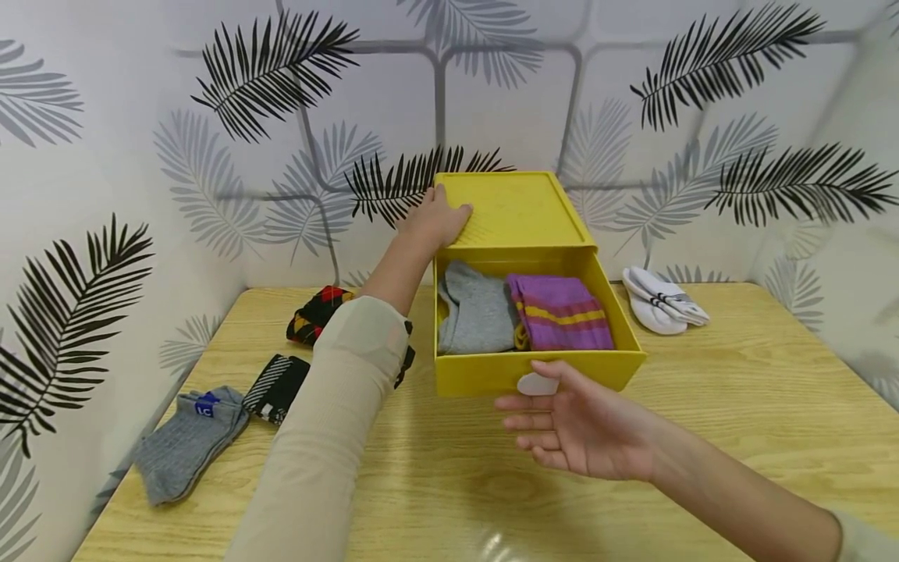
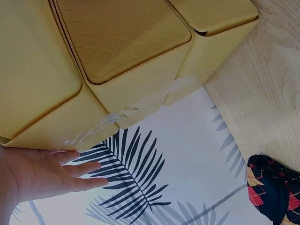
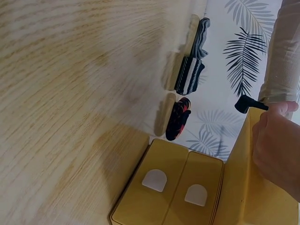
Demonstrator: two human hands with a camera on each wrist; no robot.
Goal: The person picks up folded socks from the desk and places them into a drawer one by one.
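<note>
A yellow drawer box (image 1: 516,207) stands at the back of the table with its top drawer (image 1: 485,375) pulled out. Folded grey socks (image 1: 477,308) lie in the drawer's left side, purple socks with yellow stripes (image 1: 565,316) in its right. My left hand (image 1: 434,221) rests at the box's upper left edge, thumb over the top; in the left wrist view its fingers (image 2: 79,169) are straight along the side. By the drawer's front, at the white oval (image 1: 537,384), my right hand (image 1: 586,429) has its thumb raised and fingers loosely spread. Two lower drawers (image 3: 176,187) show in the right wrist view.
Left on the wooden table (image 1: 737,406) lie grey socks with a blue label (image 1: 193,441), black-and-white socks (image 1: 277,386) and red-black argyle socks (image 1: 316,316), partly behind my left arm. White socks (image 1: 663,300) lie right of the box. A leaf-patterned wall covering (image 1: 379,86) rises behind.
</note>
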